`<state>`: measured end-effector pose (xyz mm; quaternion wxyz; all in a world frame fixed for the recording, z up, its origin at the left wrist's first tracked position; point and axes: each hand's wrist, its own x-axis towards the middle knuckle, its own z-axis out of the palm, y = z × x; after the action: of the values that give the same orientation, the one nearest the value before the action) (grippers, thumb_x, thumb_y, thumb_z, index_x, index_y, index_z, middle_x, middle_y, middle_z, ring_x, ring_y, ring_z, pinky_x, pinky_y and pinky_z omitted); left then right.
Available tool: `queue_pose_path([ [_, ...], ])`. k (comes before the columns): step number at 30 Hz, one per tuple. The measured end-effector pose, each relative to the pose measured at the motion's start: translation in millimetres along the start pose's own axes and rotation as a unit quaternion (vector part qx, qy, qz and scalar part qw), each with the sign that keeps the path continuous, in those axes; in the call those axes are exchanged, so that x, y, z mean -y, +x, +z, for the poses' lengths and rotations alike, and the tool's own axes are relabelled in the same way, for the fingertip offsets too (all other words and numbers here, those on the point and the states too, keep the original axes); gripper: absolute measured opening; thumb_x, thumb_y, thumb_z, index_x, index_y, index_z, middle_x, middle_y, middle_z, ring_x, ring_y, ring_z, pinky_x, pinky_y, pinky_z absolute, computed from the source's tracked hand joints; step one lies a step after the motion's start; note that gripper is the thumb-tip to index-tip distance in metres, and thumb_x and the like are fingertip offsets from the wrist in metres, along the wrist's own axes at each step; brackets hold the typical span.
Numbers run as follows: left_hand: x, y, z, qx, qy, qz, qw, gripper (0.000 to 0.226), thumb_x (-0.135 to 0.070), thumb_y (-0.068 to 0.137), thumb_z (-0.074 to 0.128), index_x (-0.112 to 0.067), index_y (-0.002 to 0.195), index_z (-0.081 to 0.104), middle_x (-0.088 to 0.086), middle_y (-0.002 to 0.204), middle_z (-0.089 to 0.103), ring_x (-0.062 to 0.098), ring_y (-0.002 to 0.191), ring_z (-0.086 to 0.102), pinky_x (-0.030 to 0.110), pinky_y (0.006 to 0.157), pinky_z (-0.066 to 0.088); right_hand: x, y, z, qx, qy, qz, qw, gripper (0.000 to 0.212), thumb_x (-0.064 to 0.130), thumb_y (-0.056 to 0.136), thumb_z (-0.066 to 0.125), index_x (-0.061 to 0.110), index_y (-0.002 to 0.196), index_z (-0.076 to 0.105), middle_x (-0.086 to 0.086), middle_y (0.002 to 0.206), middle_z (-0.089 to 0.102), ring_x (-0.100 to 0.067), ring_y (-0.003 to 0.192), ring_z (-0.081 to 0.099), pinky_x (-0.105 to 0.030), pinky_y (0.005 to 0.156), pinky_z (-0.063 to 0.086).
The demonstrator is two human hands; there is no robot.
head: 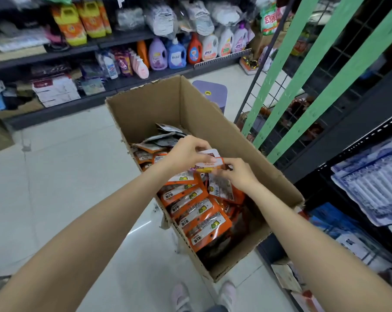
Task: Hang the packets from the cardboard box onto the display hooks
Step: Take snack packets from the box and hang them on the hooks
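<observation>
Above the open cardboard box (pixel 213 122), a white-topped packet (pixel 209 162) pinched between left hand (pixel 188 152) and right hand (pixel 238 174) fingers, orange packets (pixel 197 212) stacked just beneath them.

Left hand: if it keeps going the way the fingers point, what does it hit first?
The left hand points right, toward the right hand. It already pinches the held packet; beyond that, likely the right hand's fingers, though depth is unclear.

One box (pixel 213 122), two hands (pixel 190 152) — many packets (pixel 197 212)
</observation>
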<state>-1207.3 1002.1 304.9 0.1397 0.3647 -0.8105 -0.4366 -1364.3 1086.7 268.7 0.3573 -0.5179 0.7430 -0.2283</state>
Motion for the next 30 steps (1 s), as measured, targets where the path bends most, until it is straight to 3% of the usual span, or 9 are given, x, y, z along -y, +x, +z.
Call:
queue_pose_path([
  [2, -1, 1, 1, 0.000, -0.014, 0.005, 1.000, 0.037, -0.021, 0.089, 0.064, -0.011, 0.056, 0.048, -0.001, 0.052, 0.036, 0.011, 0.052, 0.033, 0.025, 0.053, 0.025, -4, -4, -5, -0.009, -0.017, 0.028, 0.999, 0.031, 0.031, 0.086, 0.068, 0.021, 0.115, 0.068, -0.002, 0.115, 0.068, -0.021, 0.109, 0.059, -0.034, 0.093, 0.046],
  [5, -6, 0, 5, -0.028, -0.012, -0.001, 1.000, 0.042, -0.024, 0.093, 0.058, -0.010, 0.058, 0.037, 0.002, 0.056, 0.024, 0.012, 0.053, 0.024, 0.026, 0.052, 0.017, -12, -7, -10, -0.020, -0.028, 0.050, 0.998, 0.030, 0.026, 0.085, 0.070, 0.020, 0.114, 0.068, -0.002, 0.109, 0.069, -0.021, 0.105, 0.061, -0.026, 0.082, 0.044],
  [10, -21, -1, 2, -0.069, 0.016, -0.001, 0.997, 0.035, -0.029, 0.093, 0.056, -0.003, 0.070, 0.060, 0.013, 0.060, 0.045, 0.021, 0.059, 0.043, 0.031, 0.059, 0.028, -10, -18, -19, -0.002, 0.015, 0.045, 0.999, 0.045, 0.028, 0.077, 0.077, 0.027, 0.120, 0.063, 0.006, 0.116, 0.067, -0.016, 0.111, 0.059, -0.033, 0.096, 0.046],
  [13, -35, 1, -8, -0.078, 0.032, 0.012, 0.996, 0.041, -0.029, 0.092, 0.057, -0.027, 0.053, 0.046, -0.003, 0.051, 0.040, 0.014, 0.053, 0.038, 0.031, 0.055, 0.026, -2, -27, -23, -0.009, 0.043, 0.030, 0.999, 0.049, 0.026, 0.078, 0.076, 0.024, 0.124, 0.059, 0.004, 0.118, 0.066, -0.016, 0.109, 0.061, -0.038, 0.099, 0.046],
  [21, -49, -4, -10, 0.027, 0.061, 0.036, 0.997, 0.042, -0.024, 0.094, 0.056, -0.007, 0.061, 0.036, 0.009, 0.060, 0.027, 0.017, 0.058, 0.025, 0.026, 0.050, 0.015, 3, -44, -24, 0.025, 0.038, 0.024, 0.999, 0.055, 0.011, 0.083, 0.068, 0.020, 0.133, 0.047, 0.007, 0.123, 0.057, -0.013, 0.112, 0.054, -0.036, 0.101, 0.044],
  [23, -55, -5, -10, 0.032, 0.049, 0.055, 0.997, 0.042, -0.022, 0.093, 0.058, -0.007, 0.059, 0.038, 0.005, 0.056, 0.027, 0.014, 0.055, 0.024, 0.024, 0.049, 0.017, 13, -49, -32, 0.005, 0.056, -0.008, 0.998, 0.042, 0.019, 0.086, 0.067, 0.019, 0.127, 0.054, 0.011, 0.115, 0.058, -0.009, 0.105, 0.055, -0.030, 0.096, 0.044],
  [25, -69, -5, -12, 0.021, 0.053, 0.070, 0.996, 0.038, -0.021, 0.091, 0.061, -0.009, 0.057, 0.048, 0.000, 0.051, 0.033, 0.009, 0.049, 0.027, 0.022, 0.048, 0.020, 23, -53, -41, -0.049, 0.061, -0.040, 0.996, 0.021, 0.031, 0.088, 0.065, 0.018, 0.103, 0.068, 0.005, 0.098, 0.069, -0.014, 0.091, 0.063, -0.037, 0.088, 0.050],
  [27, -86, 0, -13, -0.005, 0.053, 0.095, 0.994, 0.031, -0.021, 0.088, 0.064, -0.012, 0.060, 0.056, -0.002, 0.053, 0.044, 0.007, 0.050, 0.035, 0.021, 0.048, 0.022, 25, -56, -52, -0.120, 0.080, -0.067, 0.987, 0.033, 0.035, 0.088, 0.062, 0.004, 0.076, 0.067, -0.012, 0.073, 0.066, -0.029, 0.069, 0.060, -0.044, 0.072, 0.049],
  [30, -110, 12, -18, -0.041, 0.052, 0.117, 0.991, 0.010, -0.025, 0.085, 0.068, -0.020, 0.079, 0.062, -0.002, 0.081, 0.064, 0.013, 0.078, 0.059, 0.023, 0.064, 0.039, 30, -71, -76, -0.188, 0.127, -0.080, 0.971, 0.051, 0.037, 0.091, 0.058, -0.013, 0.077, 0.055, -0.029, 0.067, 0.053, -0.038, 0.058, 0.044, -0.034, 0.057, 0.035],
])
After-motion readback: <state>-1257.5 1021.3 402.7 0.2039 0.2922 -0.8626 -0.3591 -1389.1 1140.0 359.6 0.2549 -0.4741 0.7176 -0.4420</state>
